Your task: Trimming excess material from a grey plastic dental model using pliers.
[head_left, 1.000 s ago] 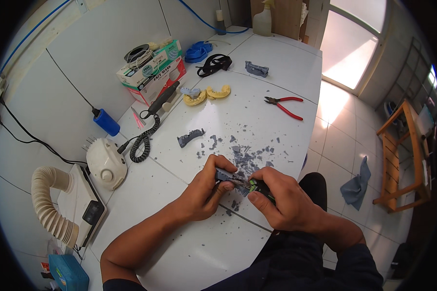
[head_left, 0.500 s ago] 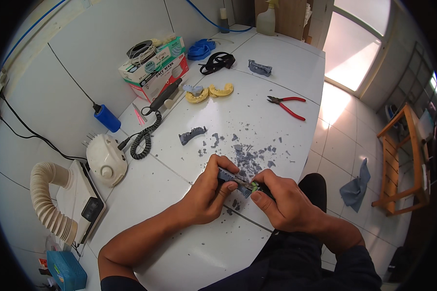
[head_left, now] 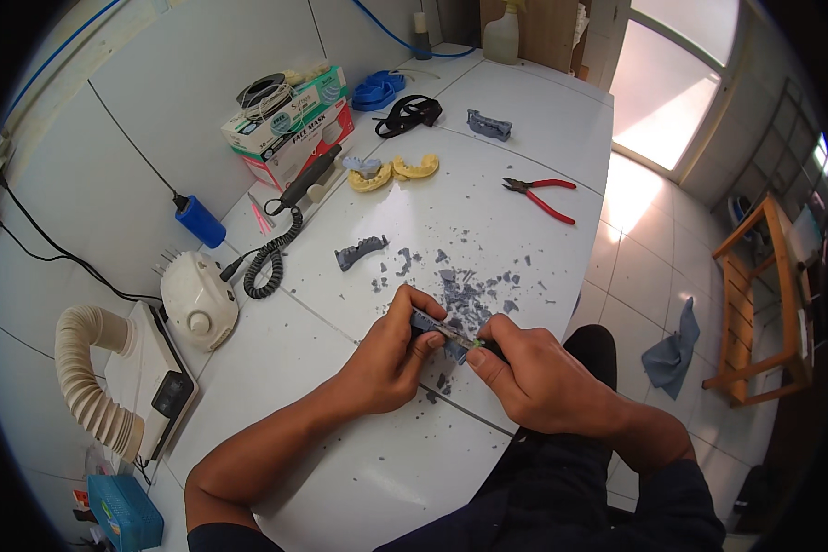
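Observation:
My left hand (head_left: pixel 388 361) is closed around a dark grey dental impression piece (head_left: pixel 422 322), with thumb and forefinger on its sides. In my right hand (head_left: pixel 545 382) is a knife (head_left: pixel 477 344) with a black and green handle; its blade lies along the grey piece, pointing toward my left fingers. The right thumb presses close to the blade's base. Grey crumbs (head_left: pixel 465 299) are scattered on the table just beyond both hands. A loose grey tooth-shaped piece (head_left: pixel 362 251) lies farther left, and another grey block (head_left: pixel 489 125) sits at the far side.
Red-handled cutters (head_left: pixel 549 199) lie at the right. Yellow dental casts (head_left: pixel 371 178), a dark handpiece (head_left: pixel 311 178) with a coiled cord and stacked boxes (head_left: pixel 294 138) stand beyond. At the left are a white control unit (head_left: pixel 200 302) and a ribbed hose (head_left: pixel 87 386). The table edge runs along the right.
The knife and my right hand have shifted slightly left along the grey piece, closer to my left hand. The whole view has moved a little; the table items stay put.

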